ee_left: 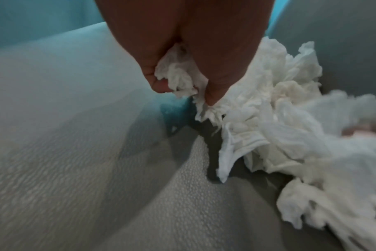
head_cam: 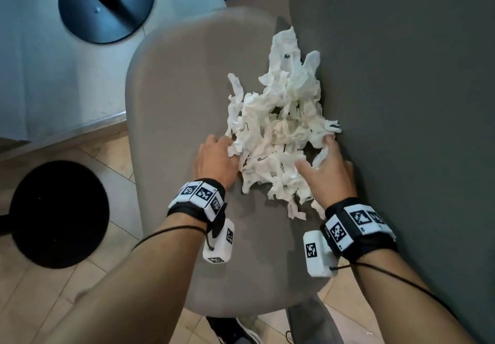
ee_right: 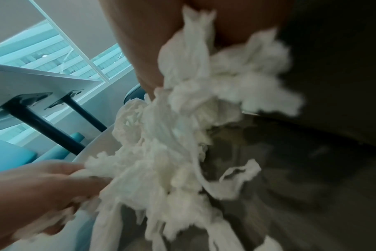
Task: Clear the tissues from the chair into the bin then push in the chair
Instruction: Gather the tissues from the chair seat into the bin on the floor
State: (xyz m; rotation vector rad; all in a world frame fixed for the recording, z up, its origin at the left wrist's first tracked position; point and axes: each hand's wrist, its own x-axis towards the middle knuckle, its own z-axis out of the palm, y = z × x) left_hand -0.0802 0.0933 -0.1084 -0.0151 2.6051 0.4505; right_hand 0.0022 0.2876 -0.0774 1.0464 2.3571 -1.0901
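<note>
A loose pile of torn white tissues lies on the grey chair seat, pressed against the dark grey chair back. My left hand is at the pile's left edge; in the left wrist view my left hand pinches a wad of the tissues between thumb and curled fingers. My right hand is at the pile's right side by the back, fingers dug in and thumb spread. In the right wrist view strands of the tissues run up between its fingers. No bin is in view.
A round dark table base with its post stands on the floor beyond the seat's far left. A black round base sits on the wooden floor at left. My shoe shows under the seat's near edge.
</note>
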